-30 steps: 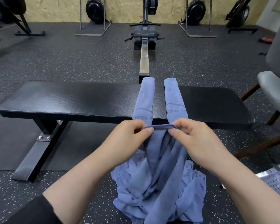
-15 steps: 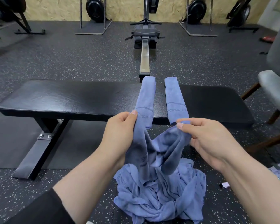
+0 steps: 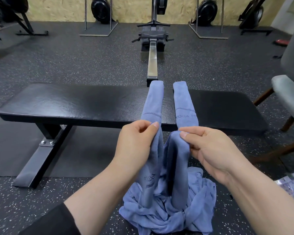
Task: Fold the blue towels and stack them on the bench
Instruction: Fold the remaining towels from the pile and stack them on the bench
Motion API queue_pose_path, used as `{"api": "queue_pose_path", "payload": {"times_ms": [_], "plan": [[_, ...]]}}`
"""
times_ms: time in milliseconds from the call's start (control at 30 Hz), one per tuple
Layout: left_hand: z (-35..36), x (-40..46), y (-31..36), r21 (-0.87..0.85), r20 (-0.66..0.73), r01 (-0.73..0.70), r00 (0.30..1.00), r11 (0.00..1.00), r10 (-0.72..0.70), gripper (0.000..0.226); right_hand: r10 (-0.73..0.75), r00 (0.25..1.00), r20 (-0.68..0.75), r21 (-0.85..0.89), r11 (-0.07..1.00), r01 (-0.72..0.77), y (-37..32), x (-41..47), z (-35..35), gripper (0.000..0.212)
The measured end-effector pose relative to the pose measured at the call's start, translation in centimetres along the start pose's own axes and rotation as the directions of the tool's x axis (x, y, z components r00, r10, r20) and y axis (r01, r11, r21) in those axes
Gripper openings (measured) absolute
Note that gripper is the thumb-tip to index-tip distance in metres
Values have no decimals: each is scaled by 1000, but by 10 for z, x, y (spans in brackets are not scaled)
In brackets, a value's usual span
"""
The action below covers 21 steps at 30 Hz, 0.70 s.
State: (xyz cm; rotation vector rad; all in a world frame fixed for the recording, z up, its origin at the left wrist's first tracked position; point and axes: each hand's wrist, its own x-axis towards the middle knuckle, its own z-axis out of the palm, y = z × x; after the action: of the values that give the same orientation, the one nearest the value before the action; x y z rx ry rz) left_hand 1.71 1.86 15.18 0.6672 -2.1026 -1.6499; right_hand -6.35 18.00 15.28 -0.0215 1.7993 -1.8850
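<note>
Grip: left hand (image 3: 137, 141) and right hand (image 3: 209, 148) each pinched the towel (image 3: 168, 192), frame centre.
Risk: trailing folds could snag the heap below.

- Towels (image 3: 166, 197): dusty blue; two folded ones (image 3: 154, 100) carry darker woven lettering.
- Desk (image 3: 78, 102): glossy black pad, black frame.
- Floor (image 3: 66, 61): dark grey with white speckles.
- Wall (image 3: 61, 7): yellowish chipboard.
- Chair (image 3: 288, 92): grey seat, brown legs.
- Sleeve (image 3: 56, 221): black.

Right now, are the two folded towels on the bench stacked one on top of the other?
No: the two folded towels lie side by side across the bench, with a strip of black padding showing between them.
</note>
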Motion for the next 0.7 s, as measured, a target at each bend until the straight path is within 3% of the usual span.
{"api": "queue_pose_path", "payload": {"times_ms": [233, 433, 600, 700], "plan": [[21, -15, 6, 41, 43, -51, 998, 998, 49, 15, 9, 994, 110, 66, 998, -16, 0, -6, 9, 20], [32, -23, 7, 205, 153, -246, 964, 947, 217, 19, -38, 995, 88, 170, 985, 22, -2, -7, 6, 22], [34, -28, 9, 149, 239, -187, 960, 971, 148, 32, -42, 998, -50, 133, 990, 48, -2, -1, 2, 14], [27, -23, 11, 97, 155, -115, 983, 989, 99, 35, -103, 992, -74, -11, 995, 102, -2, 3, -2, 20]]}}
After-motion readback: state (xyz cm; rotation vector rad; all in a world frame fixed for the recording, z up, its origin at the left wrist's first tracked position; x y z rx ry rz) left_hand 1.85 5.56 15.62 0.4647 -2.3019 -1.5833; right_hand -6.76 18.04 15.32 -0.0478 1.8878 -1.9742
